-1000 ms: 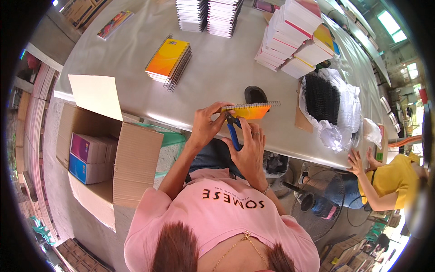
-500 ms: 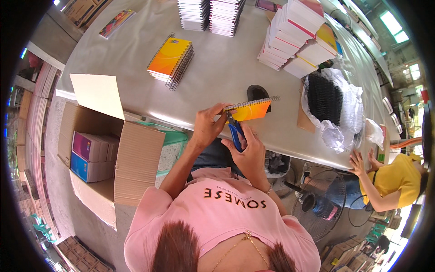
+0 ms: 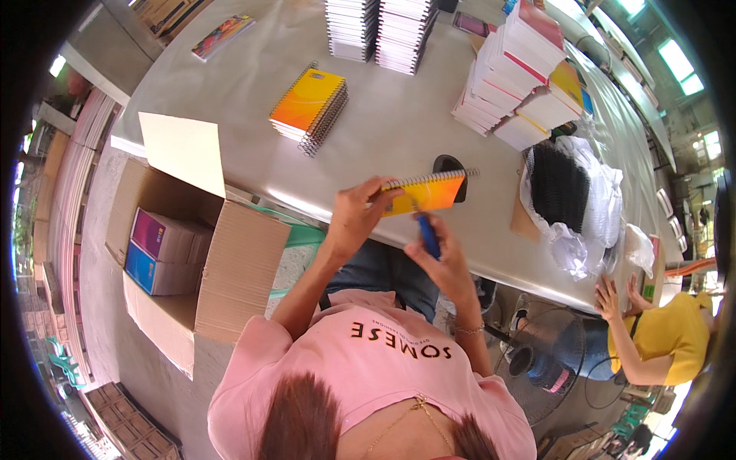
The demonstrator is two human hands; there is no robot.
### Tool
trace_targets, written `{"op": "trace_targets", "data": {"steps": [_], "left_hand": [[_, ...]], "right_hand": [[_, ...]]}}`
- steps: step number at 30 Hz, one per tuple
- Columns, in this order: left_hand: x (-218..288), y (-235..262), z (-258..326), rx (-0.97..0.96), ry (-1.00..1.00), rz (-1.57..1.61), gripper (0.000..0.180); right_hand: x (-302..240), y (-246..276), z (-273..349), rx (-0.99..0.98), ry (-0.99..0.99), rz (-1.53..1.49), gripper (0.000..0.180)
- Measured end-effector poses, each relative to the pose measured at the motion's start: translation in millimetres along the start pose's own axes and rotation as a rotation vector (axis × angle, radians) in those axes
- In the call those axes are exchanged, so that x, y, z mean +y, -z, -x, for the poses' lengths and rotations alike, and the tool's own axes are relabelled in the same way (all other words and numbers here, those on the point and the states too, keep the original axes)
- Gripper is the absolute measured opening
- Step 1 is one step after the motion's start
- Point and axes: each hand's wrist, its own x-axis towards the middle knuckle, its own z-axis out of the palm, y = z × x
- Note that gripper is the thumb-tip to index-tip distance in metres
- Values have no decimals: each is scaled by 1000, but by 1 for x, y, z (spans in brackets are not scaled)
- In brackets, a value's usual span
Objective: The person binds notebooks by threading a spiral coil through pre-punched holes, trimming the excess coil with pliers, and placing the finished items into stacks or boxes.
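Above the table's near edge, my left hand (image 3: pixel 356 216) pinches the left end of a yellow-orange spiral notebook (image 3: pixel 425 193). Its wire coil runs along the top edge and sticks out past the right end. Blue-handled pliers (image 3: pixel 428 236) are gripped in my right hand (image 3: pixel 447 261), just below the notebook. Motion blurs their tip, so I cannot tell whether it touches the cover. Partly behind the notebook's right end lies a dark, rounded object (image 3: pixel 448 162). Farther left, a small stack of matching spiral notebooks (image 3: pixel 308 103) rests on the table.
Tall spiral notebook stacks (image 3: pixel 353 31) stand at the back. At right are piled books (image 3: pixel 510 80) and black coils (image 3: pixel 560 188) in white plastic. An open carton (image 3: pixel 241 268) holding books sits left. A fan (image 3: pixel 537 368) and a person in yellow (image 3: pixel 663 341) are at right.
My right hand has drawn the pliers down and right, away from the notebook's coil end. The left hand keeps its hold. The whole view has shifted slightly.
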Motion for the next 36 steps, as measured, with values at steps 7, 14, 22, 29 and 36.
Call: {"op": "trace_targets", "data": {"steps": [7, 14, 22, 29, 36], "left_hand": [[7, 75, -57, 348, -134, 273, 29], [-39, 123, -119, 528, -123, 412, 32], [-62, 121, -119, 723, -187, -68, 32], [-78, 129, -120, 774, -55, -141, 43], [-106, 134, -122, 675, 27, 39, 46]], "right_hand": [[55, 73, -27, 555, 20, 501, 61], [71, 69, -35, 651, -21, 800, 63], [68, 69, -31, 630, -36, 746, 63], [72, 69, -31, 667, 5, 776, 64], [69, 68, -31, 663, -11, 818, 64]]}}
